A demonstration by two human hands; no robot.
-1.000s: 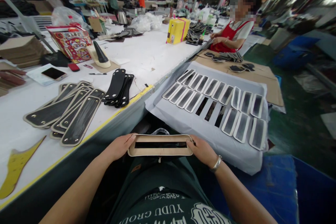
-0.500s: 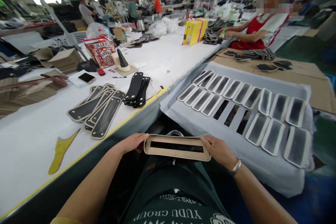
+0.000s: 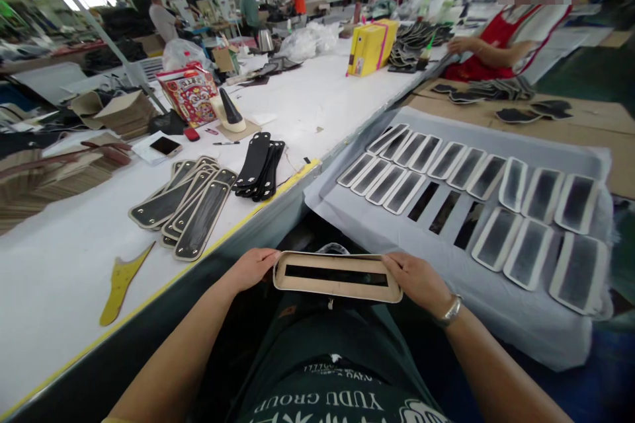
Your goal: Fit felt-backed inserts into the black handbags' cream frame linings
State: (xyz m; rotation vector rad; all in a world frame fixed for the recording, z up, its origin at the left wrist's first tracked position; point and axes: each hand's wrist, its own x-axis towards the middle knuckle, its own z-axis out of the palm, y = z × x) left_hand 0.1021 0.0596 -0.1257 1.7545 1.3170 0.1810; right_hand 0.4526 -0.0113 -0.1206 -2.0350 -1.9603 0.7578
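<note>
Between my hands, in front of my apron, is a long beige piece (image 3: 338,287) with rounded corners, a raised rim and a dark strip along its middle; it looks like a leather bag part. My left hand (image 3: 256,267) grips its left end, and my right hand (image 3: 414,279) grips the right end, thumb on the rim. Fingers behind the piece are hidden. Left of it on the white table, a pile of dark strips with pale edges and metal studs (image 3: 201,218) lies beside a stack of black straps (image 3: 258,168).
To the right, pale-rimmed dark panels (image 3: 528,254) lie in rows on a grey sheet (image 3: 357,218). A yellow template (image 3: 122,283) lies near the yellow-taped table edge. A phone (image 3: 165,146) and a yellow box (image 3: 372,47) are farther back. A co-worker in a red apron (image 3: 496,46) sits at the right.
My hands still hold the beige piece in nearly the same place. The view has shifted slightly, and the co-worker's hands have moved away from the dark pile by the yellow box.
</note>
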